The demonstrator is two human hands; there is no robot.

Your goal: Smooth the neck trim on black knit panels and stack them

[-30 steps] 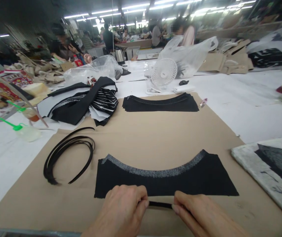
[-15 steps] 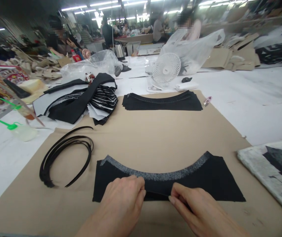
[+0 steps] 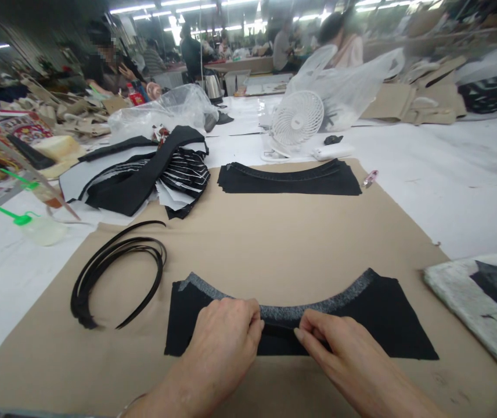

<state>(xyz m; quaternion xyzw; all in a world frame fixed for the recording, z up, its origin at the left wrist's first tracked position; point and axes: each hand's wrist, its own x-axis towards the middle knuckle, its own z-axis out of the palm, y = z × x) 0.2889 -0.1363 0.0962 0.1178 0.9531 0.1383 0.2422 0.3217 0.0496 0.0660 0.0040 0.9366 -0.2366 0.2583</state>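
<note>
A black curved fabric piece [image 3: 374, 325] with a grey band along its inner curve lies on tan paper [image 3: 274, 244] in front of me. My left hand [image 3: 226, 337] and my right hand [image 3: 339, 348] rest on its middle, fingers pinched together. Between them they hold a thin black strip [image 3: 280, 331] stretched just under the grey band. A loose coil of similar black strips [image 3: 115, 273] lies to the left of the piece. A stack of like black pieces [image 3: 290, 180] sits at the far edge of the paper.
A heap of black and striped cut fabric [image 3: 144, 174] lies back left, a small white fan [image 3: 296, 119] and clear plastic bags behind. Glue bottles with green caps [image 3: 35, 226] stand at left. A grey-white pad [image 3: 483, 302] is at right. Other people work at distant tables.
Both hands have carried the thin strip from the lower edge of the fabric piece up to just below the grey band.
</note>
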